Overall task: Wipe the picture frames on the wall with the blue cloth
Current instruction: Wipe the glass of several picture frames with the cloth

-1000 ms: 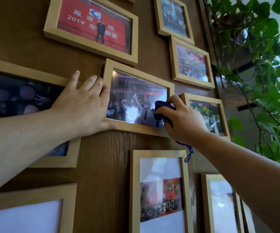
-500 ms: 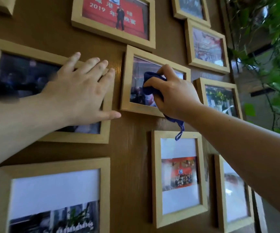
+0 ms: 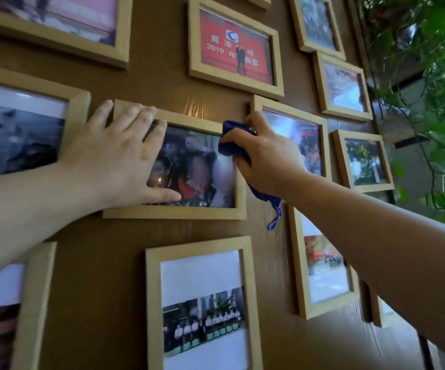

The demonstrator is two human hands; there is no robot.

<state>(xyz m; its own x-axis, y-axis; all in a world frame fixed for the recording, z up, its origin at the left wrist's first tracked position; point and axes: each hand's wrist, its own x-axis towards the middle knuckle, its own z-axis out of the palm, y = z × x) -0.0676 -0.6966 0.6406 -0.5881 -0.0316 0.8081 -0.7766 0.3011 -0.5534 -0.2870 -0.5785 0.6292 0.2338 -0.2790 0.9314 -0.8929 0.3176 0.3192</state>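
Observation:
Several light wooden picture frames hang on a brown wood wall. My left hand (image 3: 117,158) lies flat with fingers spread on the left half of a landscape frame (image 3: 178,213) holding a dark group photo. My right hand (image 3: 266,158) is closed on a bunched blue cloth (image 3: 229,140), pressed at that frame's upper right corner and right edge. A tail of the cloth (image 3: 275,212) dangles below my wrist. Behind my right hand is the neighbouring frame (image 3: 323,129) with a bright photo.
A frame with a red banner photo (image 3: 236,50) hangs above. A portrait frame (image 3: 200,303) with a group photo hangs below, another (image 3: 320,265) to its right. Green trailing plant leaves (image 3: 435,108) hang at the right edge of the wall.
My right hand with the cloth has moved left from the bright-photo frame to the dark-photo frame. My left hand shifted from that frame's edge onto the dark-photo frame. The view has panned left.

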